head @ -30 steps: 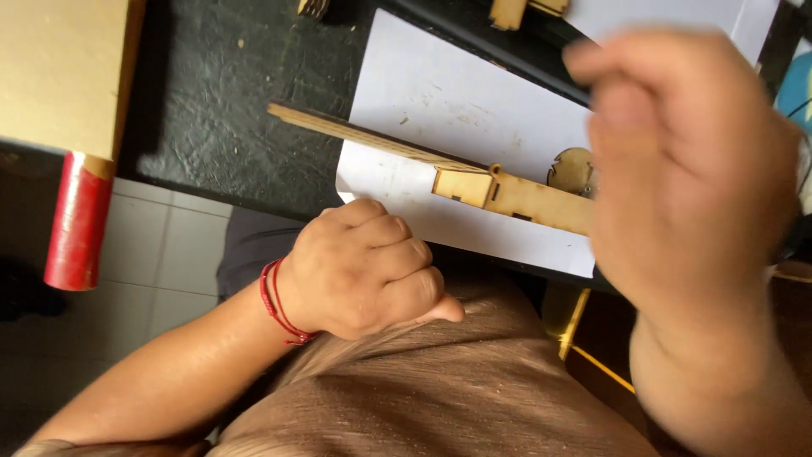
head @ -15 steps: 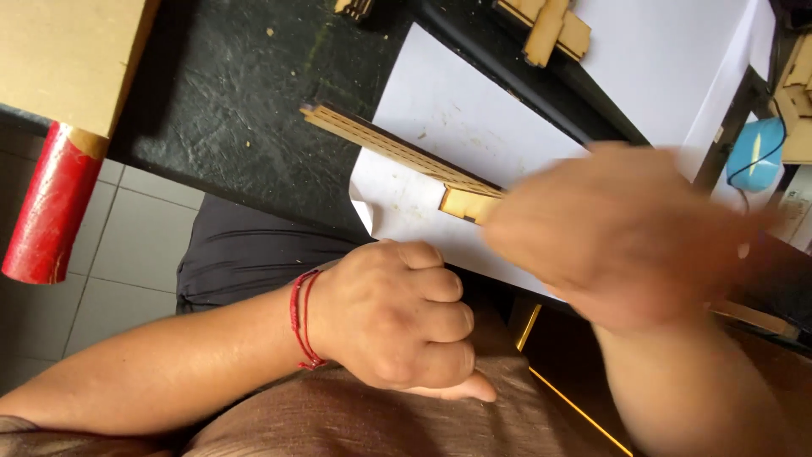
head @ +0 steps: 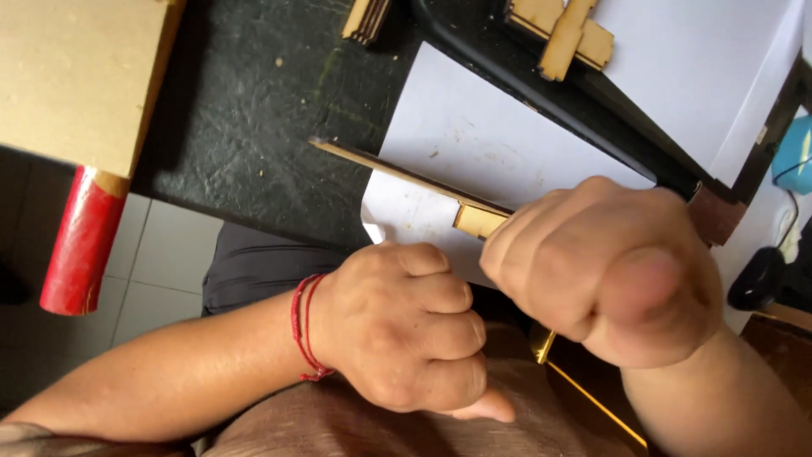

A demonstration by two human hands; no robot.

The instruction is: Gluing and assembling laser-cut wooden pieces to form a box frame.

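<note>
My right hand is closed in a fist around the near end of a long thin wooden strip with a small wooden block fixed on it; the strip points away to the left over a white paper sheet. My left hand, with a red thread bracelet at the wrist, is curled shut just below the strip, resting at my lap. Whether it grips anything is hidden.
A black tabletop carries the paper. Wooden cut-out pieces lie at the far edge, more strips beside them. A plywood board and a red cylinder sit at left. A blue object is at right.
My right hand has come down and toward me and closed on the strip's near end. The view has shifted, and my left hand sits lower and more central.
</note>
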